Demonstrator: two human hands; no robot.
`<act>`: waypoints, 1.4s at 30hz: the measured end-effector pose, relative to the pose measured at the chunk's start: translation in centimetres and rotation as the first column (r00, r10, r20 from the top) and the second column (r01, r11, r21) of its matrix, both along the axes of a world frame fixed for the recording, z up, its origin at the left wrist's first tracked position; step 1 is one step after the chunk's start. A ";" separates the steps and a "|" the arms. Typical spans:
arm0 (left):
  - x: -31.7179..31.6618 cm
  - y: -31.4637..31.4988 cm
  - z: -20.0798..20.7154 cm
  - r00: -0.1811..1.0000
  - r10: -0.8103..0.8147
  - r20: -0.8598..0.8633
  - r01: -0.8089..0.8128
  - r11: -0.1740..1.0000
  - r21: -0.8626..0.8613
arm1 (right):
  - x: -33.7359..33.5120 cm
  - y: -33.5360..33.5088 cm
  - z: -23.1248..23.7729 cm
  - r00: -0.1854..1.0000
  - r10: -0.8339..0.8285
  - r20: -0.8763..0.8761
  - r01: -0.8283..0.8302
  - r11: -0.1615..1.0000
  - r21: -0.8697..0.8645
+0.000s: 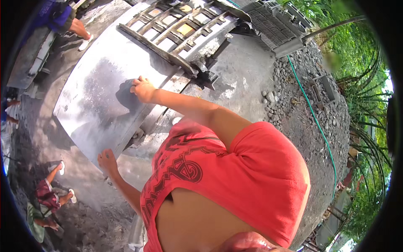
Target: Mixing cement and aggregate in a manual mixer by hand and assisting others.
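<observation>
A wide, pale grey table (84, 113) with a dusty-looking top spreads out in front of me. My right hand (143, 89) is over its right part, with bent fingers a little apart. I see nothing in that hand, and a dark shadow falls on the surface beside it. Near the table's near corner is my left hand (108, 161), its fingers loosely spread and a ring on one of them. It appears to touch the edge, holding nothing that shows. A worn slatted grid frame (180, 31) with square openings sits at the table's far end.
Stacked grey blocks (279, 27) stand beyond the frame. A gravel heap (289, 84) lies to the right, crossed by a green hose (312, 113). One person (63, 19) is at the far left; another person's legs (54, 185) show at the lower left.
</observation>
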State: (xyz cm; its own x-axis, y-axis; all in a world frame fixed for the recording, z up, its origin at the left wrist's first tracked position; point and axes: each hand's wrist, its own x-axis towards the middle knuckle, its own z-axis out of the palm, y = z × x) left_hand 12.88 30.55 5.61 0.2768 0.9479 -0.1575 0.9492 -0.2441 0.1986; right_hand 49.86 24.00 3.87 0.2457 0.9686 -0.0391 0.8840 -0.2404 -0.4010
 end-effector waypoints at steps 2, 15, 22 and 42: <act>-0.6 0.1 -0.3 0.997 -0.032 0.075 0.025 0.996 0.087 | -0.1 -1.3 1.0 1.000 0.014 -0.010 -0.014 0.999 -0.034; 17.1 -12.2 14.2 0.630 -0.226 0.743 0.498 0.852 -0.164 | -2.4 -11.2 9.2 -0.580 -0.373 -0.724 -0.312 0.923 -0.226; 22.6 -14.6 15.3 0.444 -0.142 0.884 0.657 0.723 -0.214 | 5.7 -18.1 10.3 -0.767 -0.332 -0.549 -0.113 0.912 -0.393; 17.6 -15.8 11.5 0.635 -0.678 0.371 0.769 0.600 -0.220 | 15.7 -26.2 14.3 -0.297 0.749 -0.592 0.700 0.593 0.398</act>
